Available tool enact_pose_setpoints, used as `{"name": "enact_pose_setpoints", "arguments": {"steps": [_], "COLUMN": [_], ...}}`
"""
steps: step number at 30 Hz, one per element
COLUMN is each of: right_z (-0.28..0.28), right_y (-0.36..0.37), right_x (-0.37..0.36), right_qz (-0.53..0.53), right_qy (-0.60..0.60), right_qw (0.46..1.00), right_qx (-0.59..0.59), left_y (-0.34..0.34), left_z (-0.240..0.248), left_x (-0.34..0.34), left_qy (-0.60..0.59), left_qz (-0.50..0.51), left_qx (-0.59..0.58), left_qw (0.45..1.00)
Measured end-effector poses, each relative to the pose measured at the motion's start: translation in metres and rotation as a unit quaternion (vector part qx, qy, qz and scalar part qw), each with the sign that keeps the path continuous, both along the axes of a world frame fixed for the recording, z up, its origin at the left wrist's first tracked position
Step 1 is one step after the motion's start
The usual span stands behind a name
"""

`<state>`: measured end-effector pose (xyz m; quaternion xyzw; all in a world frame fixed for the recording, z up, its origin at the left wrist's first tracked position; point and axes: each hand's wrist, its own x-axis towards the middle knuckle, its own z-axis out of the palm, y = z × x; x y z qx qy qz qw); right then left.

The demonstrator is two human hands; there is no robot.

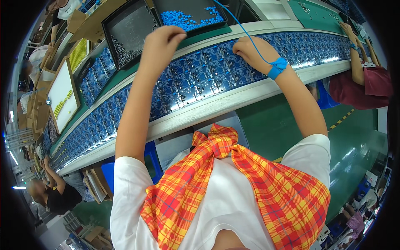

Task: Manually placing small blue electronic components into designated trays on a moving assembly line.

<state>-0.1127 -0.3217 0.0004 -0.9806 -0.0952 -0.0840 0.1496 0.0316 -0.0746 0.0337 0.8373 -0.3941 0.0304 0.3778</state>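
My left hand [161, 48] is raised over the far side of the line, just in front of two black trays. Its thumb and fingertips come together in a pinch; whatever they hold, if anything, is too small to make out. My right hand [256, 52] is low over a long row of blue circuit boards [198, 79], its fingers curled and pinched, their tips partly hidden. A blue wrist strap [278, 68] with a cord circles my right wrist. Small blue components [191, 18] lie in the right tray [179, 6]; small silver parts [123, 54] lie in the left tray [131, 27].
A pale rail [233, 98] edges the line on my side. At the left stand a white board [64, 100] with yellow parts and more blue boards [98, 77]. Co-workers sit at the right [358, 83] and far left [58, 193]. Cardboard boxes [89, 23] stand beyond.
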Motion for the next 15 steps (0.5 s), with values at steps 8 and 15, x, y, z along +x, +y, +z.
{"name": "enact_pose_setpoints", "arguments": {"steps": [8,15], "right_z": [0.004,0.015], "right_y": [-0.003,-0.004], "right_x": [-0.003,0.059], "right_qz": [0.014,0.040], "right_qy": [0.025,-0.156], "right_qw": [0.999,0.982], "right_qx": [-0.028,0.095], "left_y": [-0.028,-0.041], "left_z": [-0.009,-0.015], "left_x": [-0.034,-0.049], "left_qy": [0.171,0.199], "left_qz": [-0.164,-0.158], "left_qx": [0.042,0.053], "left_qw": [0.971,0.966]}}
